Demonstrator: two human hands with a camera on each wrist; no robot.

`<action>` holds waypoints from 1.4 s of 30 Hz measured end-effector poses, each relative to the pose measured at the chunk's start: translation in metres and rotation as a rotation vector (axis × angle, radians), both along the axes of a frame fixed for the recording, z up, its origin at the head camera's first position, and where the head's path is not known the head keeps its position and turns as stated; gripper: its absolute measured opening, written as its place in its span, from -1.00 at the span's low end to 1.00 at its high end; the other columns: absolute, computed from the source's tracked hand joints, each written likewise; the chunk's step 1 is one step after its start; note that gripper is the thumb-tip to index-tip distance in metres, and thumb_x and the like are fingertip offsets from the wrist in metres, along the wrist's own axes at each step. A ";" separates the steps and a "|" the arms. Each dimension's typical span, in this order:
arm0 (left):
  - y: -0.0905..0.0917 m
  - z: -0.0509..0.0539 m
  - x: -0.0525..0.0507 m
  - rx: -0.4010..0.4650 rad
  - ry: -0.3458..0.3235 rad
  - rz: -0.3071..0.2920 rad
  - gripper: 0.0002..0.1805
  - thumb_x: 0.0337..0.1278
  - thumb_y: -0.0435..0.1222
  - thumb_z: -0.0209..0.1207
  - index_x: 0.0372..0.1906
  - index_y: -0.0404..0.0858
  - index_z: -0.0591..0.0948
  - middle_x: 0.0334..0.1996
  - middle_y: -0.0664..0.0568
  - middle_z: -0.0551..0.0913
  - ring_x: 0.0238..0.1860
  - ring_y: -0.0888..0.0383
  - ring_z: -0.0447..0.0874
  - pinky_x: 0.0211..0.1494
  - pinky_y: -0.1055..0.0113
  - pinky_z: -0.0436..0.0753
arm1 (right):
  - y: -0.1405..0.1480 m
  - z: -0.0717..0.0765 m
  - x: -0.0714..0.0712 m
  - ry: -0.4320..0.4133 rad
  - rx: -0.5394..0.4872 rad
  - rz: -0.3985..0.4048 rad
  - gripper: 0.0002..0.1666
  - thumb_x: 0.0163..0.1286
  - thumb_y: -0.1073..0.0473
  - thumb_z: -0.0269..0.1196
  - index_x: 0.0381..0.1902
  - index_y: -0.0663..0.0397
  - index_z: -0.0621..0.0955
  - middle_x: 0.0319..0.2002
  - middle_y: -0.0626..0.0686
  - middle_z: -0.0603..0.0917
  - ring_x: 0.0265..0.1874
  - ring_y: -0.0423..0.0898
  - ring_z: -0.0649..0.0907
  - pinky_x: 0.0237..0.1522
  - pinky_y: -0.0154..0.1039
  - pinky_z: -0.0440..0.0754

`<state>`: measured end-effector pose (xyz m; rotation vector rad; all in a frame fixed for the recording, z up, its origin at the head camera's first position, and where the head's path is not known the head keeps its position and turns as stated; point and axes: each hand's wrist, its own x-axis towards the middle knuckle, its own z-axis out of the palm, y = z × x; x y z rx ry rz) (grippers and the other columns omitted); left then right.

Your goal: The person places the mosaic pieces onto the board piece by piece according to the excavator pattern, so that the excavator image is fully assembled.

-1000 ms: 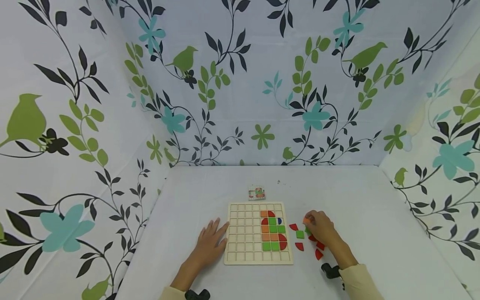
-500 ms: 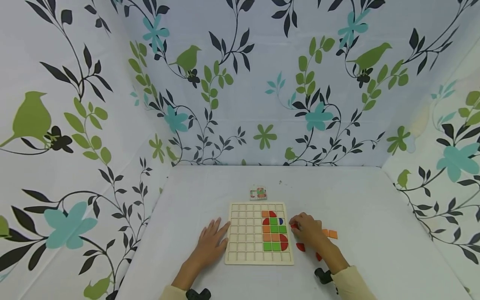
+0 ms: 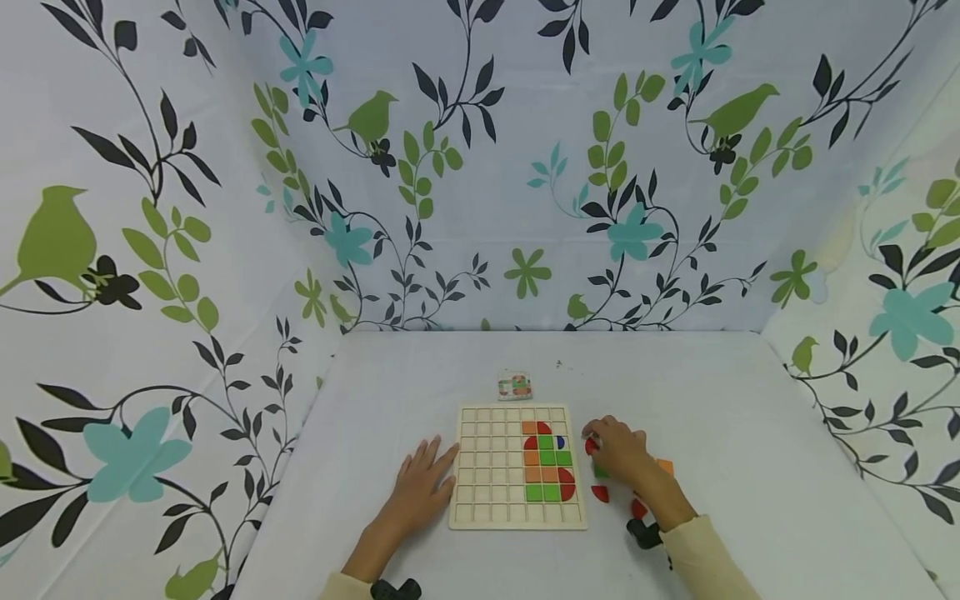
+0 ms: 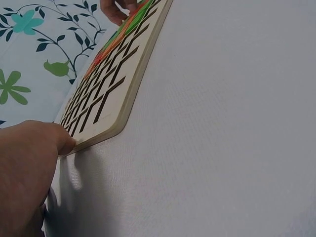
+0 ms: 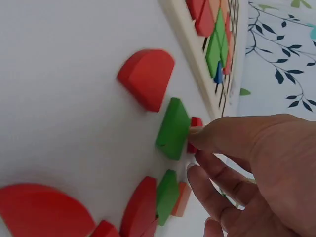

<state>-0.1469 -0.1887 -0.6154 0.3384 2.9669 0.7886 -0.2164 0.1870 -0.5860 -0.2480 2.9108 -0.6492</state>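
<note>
A pale wooden grid board (image 3: 480, 518) lies on the table, orange, green, red and blue pieces (image 3: 547, 457) in its right-hand cells. My left hand (image 3: 420, 485) lies flat with fingers spread, its fingertips at the board's left edge; the left wrist view shows the thumb (image 4: 65, 140) against the board's rim (image 4: 126, 111). Right of the board, my right hand (image 3: 621, 452) pinches a small red piece (image 3: 592, 446) between thumb and finger. In the right wrist view this red piece (image 5: 195, 129) is partly behind the thumb, beside a green square (image 5: 174, 129).
Loose red pieces (image 3: 600, 494), a green one (image 3: 599, 472) and an orange one (image 3: 665, 467) lie around and under my right hand. A small patterned card (image 3: 514, 386) sits behind the board. Patterned cloth (image 3: 480, 167) stands behind and beside the table.
My right hand has moved from the loose pieces farther right toward the board and now pinches a red piece. My left hand has stayed at the board's left edge.
</note>
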 end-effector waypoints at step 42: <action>-0.001 0.004 0.000 0.007 0.013 -0.012 -0.41 0.54 -0.16 0.10 0.58 -0.12 0.42 0.62 -0.32 0.22 0.64 -0.40 0.07 0.58 -0.45 0.08 | -0.108 0.005 -0.039 0.187 -0.107 0.351 -0.92 0.39 0.25 0.46 -0.19 0.05 0.75 -0.24 -0.01 0.72 -0.20 0.04 0.58 -0.08 0.18 0.54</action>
